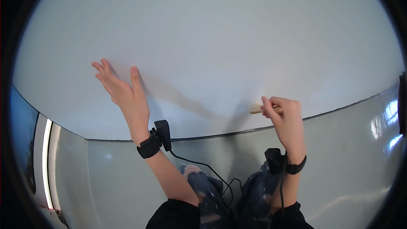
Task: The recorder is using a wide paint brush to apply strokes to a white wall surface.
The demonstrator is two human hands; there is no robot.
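My left hand (pixel 127 97) is open above the white surface (pixel 203 29), with the thumb spread away from the fingers and nothing in it. I cannot tell whether its fingertips touch the surface. My right hand (pixel 283 114) is closed around a short, pale wooden tool that looks like a small brush (pixel 255 109). Its wide, cream-coloured end points left out of my fingers, and the handle is mostly hidden in my grip. This hand is over the near edge of the white surface, to the right.
A dark strip (pixel 203 136) runs along the surface's near edge. Both wrists wear black straps with small black devices (pixel 163 135), and cables (pixel 199 162) hang from them over my jeans. Below lies a glossy grey-green floor (pixel 123 174). A bright light strip (pixel 47 165) stands at the left.
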